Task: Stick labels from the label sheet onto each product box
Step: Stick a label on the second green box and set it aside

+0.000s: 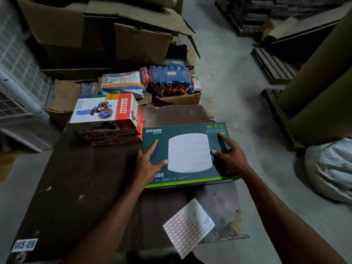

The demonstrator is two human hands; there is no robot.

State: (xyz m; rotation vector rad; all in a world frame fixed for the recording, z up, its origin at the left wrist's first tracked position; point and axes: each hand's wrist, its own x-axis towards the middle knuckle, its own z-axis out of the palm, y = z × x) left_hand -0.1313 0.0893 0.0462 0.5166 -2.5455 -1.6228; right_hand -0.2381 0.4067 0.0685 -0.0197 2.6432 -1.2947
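A: While both hands sit on the Omada box (188, 153), log fingers first. Left hand (147, 162): fingers straight, spread, pressed flat on lid's left part, thumb lying on top. Right hand (229, 153): fingers also straight, resting on lid's right part. Neither pinches anything.

B: Box loc.?

A: Flat on the desk (76, 187), far-right area, printed face up. No label visible on that face.

B: Label sheet?

A: Label sheet (188, 227), qty 1, near desk edge, just this side of the box, untouched. Most cells look filled; a few near one end look peeled, can't confirm.

B: Other stock?

A: Khyati box (103, 110), qty 1, atop Ikon boxes (108, 139), qty 2 visible. No labels seen on them from here.

B: Progress?

A: Early, est. Omada box being positioned; peel and stick pending. Approx. 4 boxes left.
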